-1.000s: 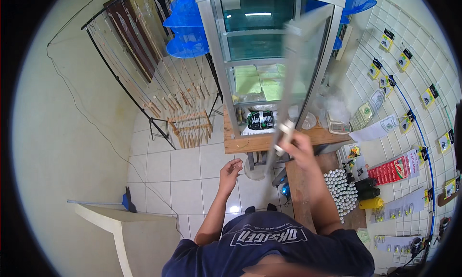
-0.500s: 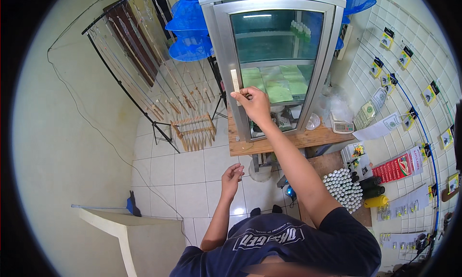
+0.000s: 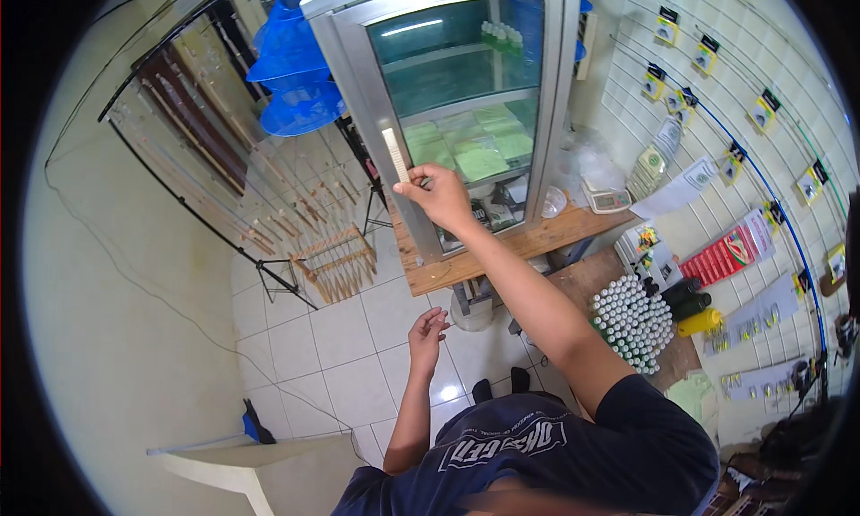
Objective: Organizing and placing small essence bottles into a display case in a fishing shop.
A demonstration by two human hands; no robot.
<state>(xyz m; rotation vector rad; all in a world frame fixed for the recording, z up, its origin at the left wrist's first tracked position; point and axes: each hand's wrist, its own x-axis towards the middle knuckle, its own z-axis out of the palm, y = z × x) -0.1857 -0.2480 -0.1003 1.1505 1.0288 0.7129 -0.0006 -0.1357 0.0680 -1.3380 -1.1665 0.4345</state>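
A glass-fronted display cabinet (image 3: 333,23) with a silver metal frame stands in front of me, its door shut. My right hand (image 3: 439,198) reaches up to the left side of the door, its fingers closed on the lower part of a cream-coloured door handle (image 3: 392,150). Behind the glass are pale green packets (image 3: 482,163) on a middle shelf and several small white-capped bottles (image 3: 502,38) higher up. My left hand (image 3: 427,335) hangs over the tiled floor, fingers loosely bent and apart, with nothing visible in it.
The cabinet rests on a wooden table (image 3: 430,277). To its right are a small scale (image 3: 609,202) and a low surface with many white-capped bottles (image 3: 632,323). A white wire grid (image 3: 708,140) with hanging packets lines the right wall. Rods on a black rack (image 3: 193,213) stand left.
My view has turned and tilted, so the cabinet sits farther left in it. The right hand stays on the handle, and the left hand still hangs loose.
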